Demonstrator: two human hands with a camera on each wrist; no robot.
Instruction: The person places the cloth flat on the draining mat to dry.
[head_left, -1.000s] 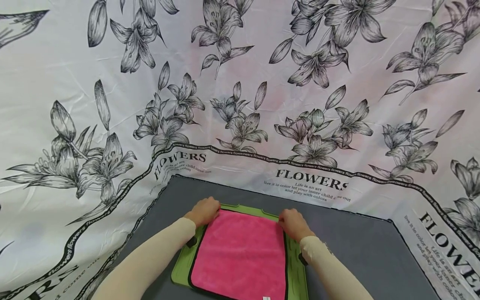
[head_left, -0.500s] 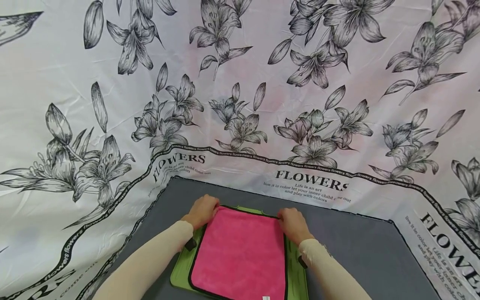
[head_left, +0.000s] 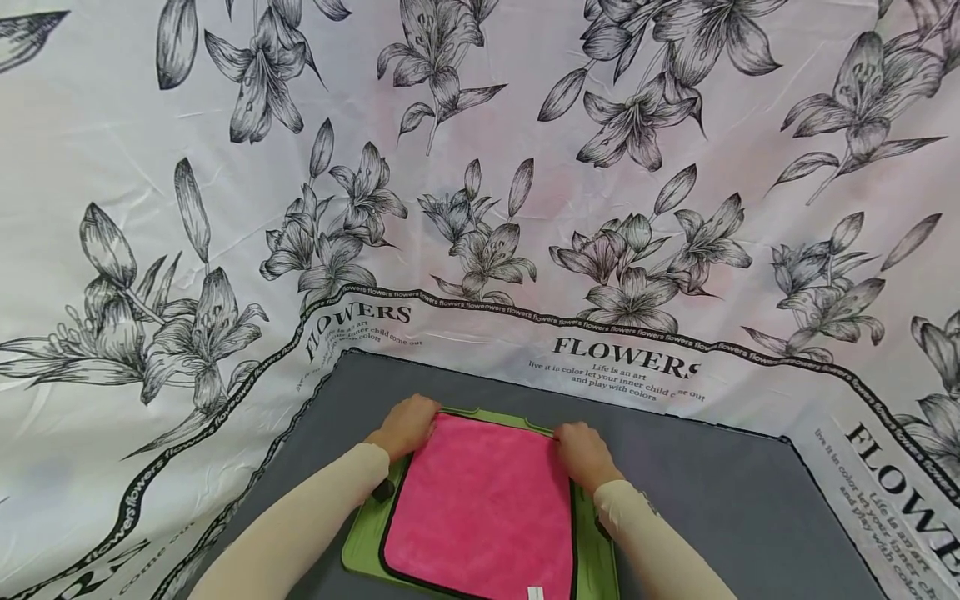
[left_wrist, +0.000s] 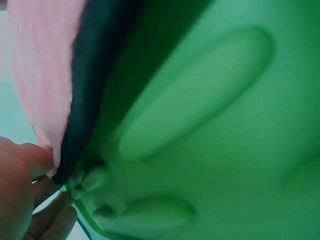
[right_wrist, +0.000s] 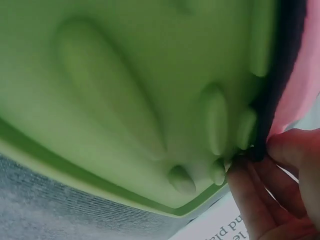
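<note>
A pink cloth [head_left: 480,508] with a black border lies spread over a green plastic tray [head_left: 363,533]. My left hand [head_left: 408,425] pinches the cloth's far left corner, thumb on top, above the tray's far left corner. At the far right corner my right hand [head_left: 587,454] pinches the cloth the same way. In the left wrist view the cloth's dark edge [left_wrist: 95,85] stands a little off the tray floor [left_wrist: 240,140], which has raised oval ridges. The right wrist view shows fingers [right_wrist: 245,195] beside the tray's corner. A small white label [head_left: 535,593] shows at the cloth's near edge.
A grey mat or tabletop [head_left: 720,500] lies under the tray. White fabric [head_left: 480,125] printed with black flowers and lettering hangs behind it and at both sides. Dark wrist straps [head_left: 383,490] sit beneath the sleeves.
Half a second ago the cloth's far edge was raised over the tray's far rim; now it sits lower and more of that rim shows. Both hands have come down slightly with it.
</note>
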